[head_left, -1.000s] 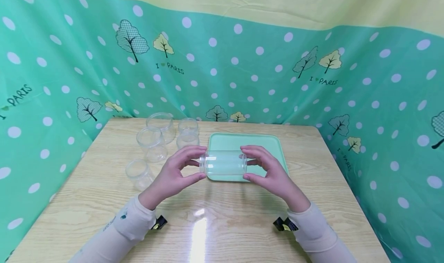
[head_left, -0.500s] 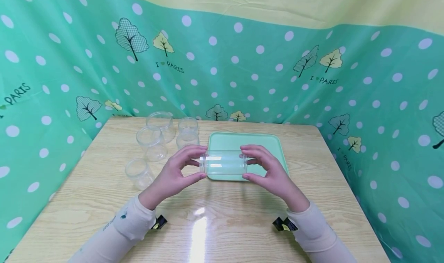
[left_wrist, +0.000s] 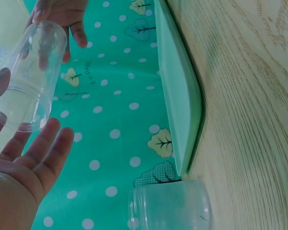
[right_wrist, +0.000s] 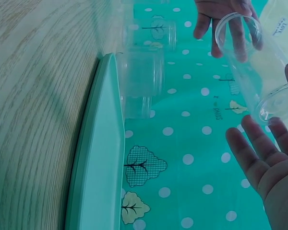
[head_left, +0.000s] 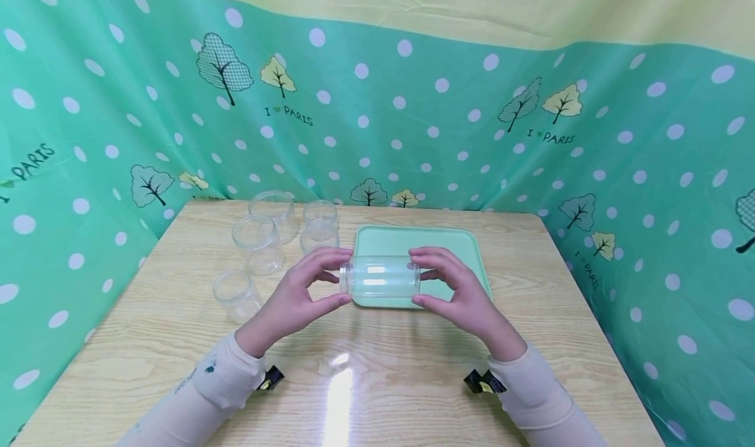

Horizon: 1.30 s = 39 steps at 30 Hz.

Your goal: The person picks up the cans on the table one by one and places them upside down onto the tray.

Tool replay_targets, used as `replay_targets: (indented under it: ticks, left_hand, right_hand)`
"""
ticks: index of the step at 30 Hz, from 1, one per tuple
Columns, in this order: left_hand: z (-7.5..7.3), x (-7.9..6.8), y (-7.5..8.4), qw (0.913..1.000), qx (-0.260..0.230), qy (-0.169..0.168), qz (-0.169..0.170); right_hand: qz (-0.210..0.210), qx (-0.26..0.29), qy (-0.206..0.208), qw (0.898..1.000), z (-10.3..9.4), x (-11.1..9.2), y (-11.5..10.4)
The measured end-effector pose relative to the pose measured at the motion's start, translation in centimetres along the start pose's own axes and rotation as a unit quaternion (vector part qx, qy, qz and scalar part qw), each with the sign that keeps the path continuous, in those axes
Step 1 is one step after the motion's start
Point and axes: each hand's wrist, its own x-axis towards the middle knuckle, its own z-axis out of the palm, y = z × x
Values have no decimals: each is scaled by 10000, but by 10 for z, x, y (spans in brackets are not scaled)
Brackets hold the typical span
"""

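Note:
A clear, see-through jar lies sideways in the air between both hands, overlapping the pale green tray in the head view. At its ridged mouth end, my left hand grips the rim between thumb and fingers. The flat base is held the same way by my right hand. In the left wrist view the jar shows its threaded neck close to the left fingers. From the right wrist, the base of the jar sits at the right fingertips. Nothing shows inside it.
Several other clear jars stand on the wooden table to the left: one tall jar, a wide one behind, small ones by the tray, and one beside the left forearm. A dotted green cloth surrounds the table.

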Motion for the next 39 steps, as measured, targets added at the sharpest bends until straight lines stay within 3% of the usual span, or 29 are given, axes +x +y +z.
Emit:
replay_targets:
  ticks: [14, 18, 23, 25, 39]
  left_hand:
    - [1, 0, 0, 9999, -83, -53, -37]
    - [1, -1, 0, 9999, -98, -56, -68]
    - [1, -1, 0, 9999, -108, -72, -78]
    - [1, -1, 0, 9999, -105, -67, -80]
    - [1, -2, -1, 9999, 67, -17, -80]
  right_hand:
    - [-113, -271, 146, 9995, 1, 0, 0]
    - [-199, -296, 171, 9992, 2, 3, -10]
    - [-320, -249, 129, 9991, 1, 1, -4]
    - [-312, -192, 99, 9993, 1, -1, 5]
    - [-165, -318, 179, 9992, 4, 0, -5]
